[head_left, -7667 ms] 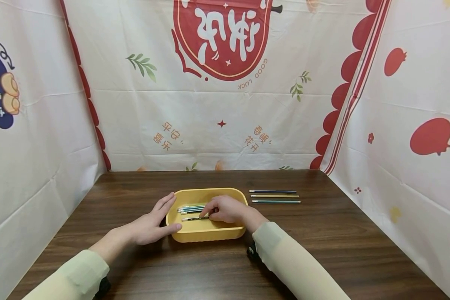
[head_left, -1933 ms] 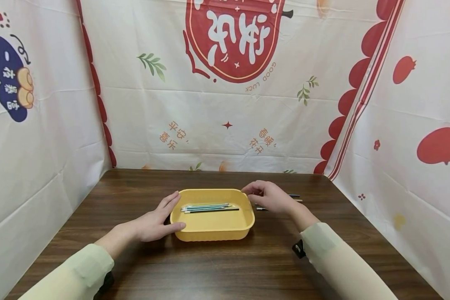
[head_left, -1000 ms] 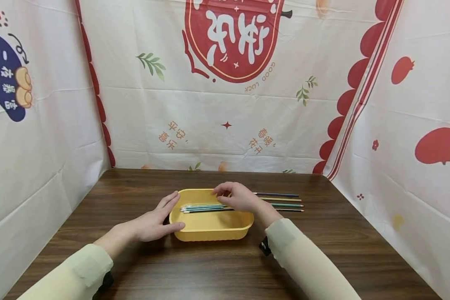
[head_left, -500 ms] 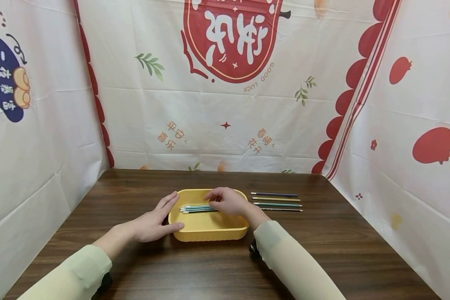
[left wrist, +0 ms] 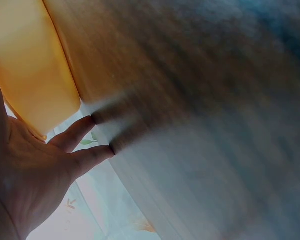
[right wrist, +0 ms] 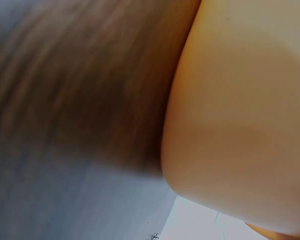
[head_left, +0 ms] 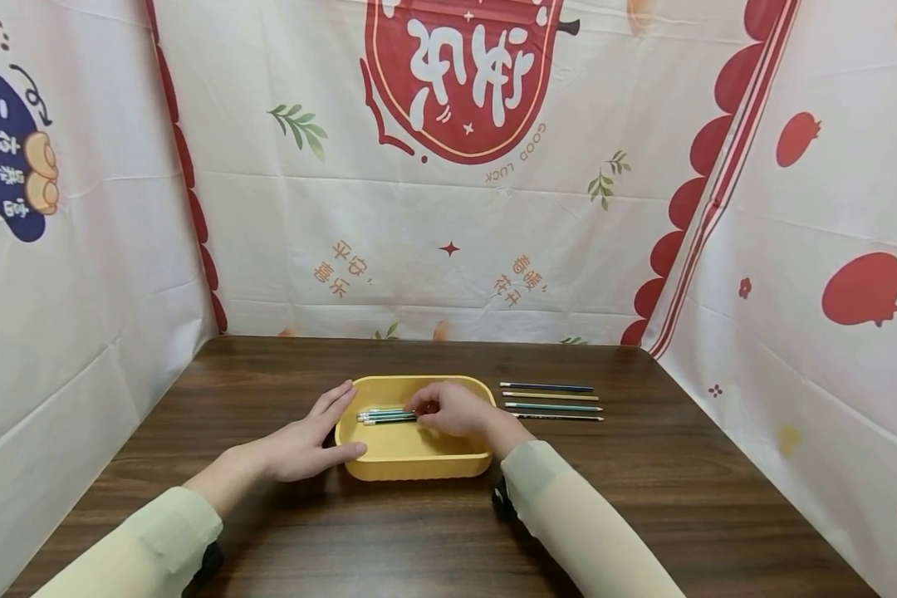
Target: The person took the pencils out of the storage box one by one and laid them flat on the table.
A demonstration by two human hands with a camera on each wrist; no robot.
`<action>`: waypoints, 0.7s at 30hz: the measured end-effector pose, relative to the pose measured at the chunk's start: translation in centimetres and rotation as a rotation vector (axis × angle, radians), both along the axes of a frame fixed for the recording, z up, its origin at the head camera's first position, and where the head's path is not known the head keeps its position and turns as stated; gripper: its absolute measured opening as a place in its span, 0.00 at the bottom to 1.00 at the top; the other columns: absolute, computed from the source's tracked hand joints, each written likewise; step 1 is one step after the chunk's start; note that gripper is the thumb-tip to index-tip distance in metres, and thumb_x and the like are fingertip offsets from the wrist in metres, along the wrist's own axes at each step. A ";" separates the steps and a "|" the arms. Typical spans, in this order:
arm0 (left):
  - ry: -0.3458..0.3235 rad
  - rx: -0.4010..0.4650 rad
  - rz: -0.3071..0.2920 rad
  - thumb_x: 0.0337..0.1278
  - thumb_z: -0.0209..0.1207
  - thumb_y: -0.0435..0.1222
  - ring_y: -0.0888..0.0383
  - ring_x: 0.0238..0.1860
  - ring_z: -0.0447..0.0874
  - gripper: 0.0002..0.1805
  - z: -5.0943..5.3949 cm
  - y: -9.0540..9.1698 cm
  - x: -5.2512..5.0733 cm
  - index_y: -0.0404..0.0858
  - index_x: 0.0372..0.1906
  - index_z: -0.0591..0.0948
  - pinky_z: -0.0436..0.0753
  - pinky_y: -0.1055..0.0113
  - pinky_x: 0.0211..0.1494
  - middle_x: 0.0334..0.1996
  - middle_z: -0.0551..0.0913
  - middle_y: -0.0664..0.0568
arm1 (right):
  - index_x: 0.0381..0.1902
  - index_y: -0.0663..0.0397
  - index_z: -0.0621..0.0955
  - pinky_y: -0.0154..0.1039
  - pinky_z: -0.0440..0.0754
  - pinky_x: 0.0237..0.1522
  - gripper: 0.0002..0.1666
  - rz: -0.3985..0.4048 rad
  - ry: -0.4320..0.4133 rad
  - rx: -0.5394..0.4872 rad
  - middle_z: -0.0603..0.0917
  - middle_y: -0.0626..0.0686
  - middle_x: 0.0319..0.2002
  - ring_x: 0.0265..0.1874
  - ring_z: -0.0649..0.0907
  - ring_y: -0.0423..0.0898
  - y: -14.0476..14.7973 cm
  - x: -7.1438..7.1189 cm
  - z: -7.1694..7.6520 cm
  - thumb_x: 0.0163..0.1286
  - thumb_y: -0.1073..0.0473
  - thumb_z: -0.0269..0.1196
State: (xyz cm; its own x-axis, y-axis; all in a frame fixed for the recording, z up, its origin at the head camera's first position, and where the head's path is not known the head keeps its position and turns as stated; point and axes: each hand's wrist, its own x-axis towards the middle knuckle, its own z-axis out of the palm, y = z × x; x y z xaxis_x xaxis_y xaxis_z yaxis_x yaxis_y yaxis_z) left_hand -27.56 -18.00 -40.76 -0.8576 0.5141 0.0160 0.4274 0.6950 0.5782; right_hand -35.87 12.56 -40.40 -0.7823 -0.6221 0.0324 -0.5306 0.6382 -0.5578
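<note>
A yellow tray (head_left: 417,470) stands mid-table in the head view, holding several pencils (head_left: 389,415) with white ends to the left. My left hand (head_left: 299,447) rests on its left end, fingers spread. Inside the tray, my right hand (head_left: 452,411) has its fingers bent down at the pencils, hiding their right ends; whether it pinches one cannot be told. In the left wrist view, the left hand (left wrist: 39,170) lies beside the yellow tray (left wrist: 34,65). The right wrist view shows the tray's wall (right wrist: 235,125), and no fingers are visible there.
Right of the tray, a dark blue pencil (head_left: 546,387), a yellow one (head_left: 550,396), a teal one (head_left: 553,408) and a black one (head_left: 561,417) lie in parallel rows on the brown wooden table (head_left: 389,540). Printed cloth (head_left: 448,208) hangs behind and at both sides.
Over the last second my right hand has moved slightly left and down, deeper into the tray. Earlier it was at the pencils on the right, where a black one now lies. The left hand has stayed put.
</note>
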 end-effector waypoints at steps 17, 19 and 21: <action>0.010 -0.003 0.003 0.78 0.59 0.63 0.32 0.82 0.66 0.55 -0.1 0.1 0.0 0.42 0.92 0.46 0.68 0.31 0.80 0.92 0.40 0.43 | 0.57 0.44 0.94 0.33 0.77 0.47 0.16 0.129 0.041 0.126 0.84 0.45 0.41 0.39 0.76 0.37 0.0 0.3 0.3 0.78 0.65 0.69; 0.009 -0.004 0.002 0.78 0.59 0.63 0.32 0.83 0.66 0.55 0.0 0.1 0.0 0.42 0.92 0.46 0.68 0.31 0.80 0.92 0.40 0.43 | 0.56 0.44 0.94 0.33 0.77 0.46 0.16 0.127 0.044 0.128 0.84 0.45 0.40 0.38 0.76 0.36 0.0 0.3 0.2 0.78 0.65 0.69; 0.007 -0.006 0.002 0.78 0.59 0.64 0.32 0.82 0.66 0.55 0.0 0.1 0.0 0.42 0.92 0.46 0.69 0.31 0.80 0.92 0.40 0.43 | 0.55 0.44 0.94 0.33 0.76 0.45 0.15 0.127 0.043 0.127 0.84 0.44 0.38 0.37 0.76 0.36 0.0 0.3 0.2 0.78 0.65 0.69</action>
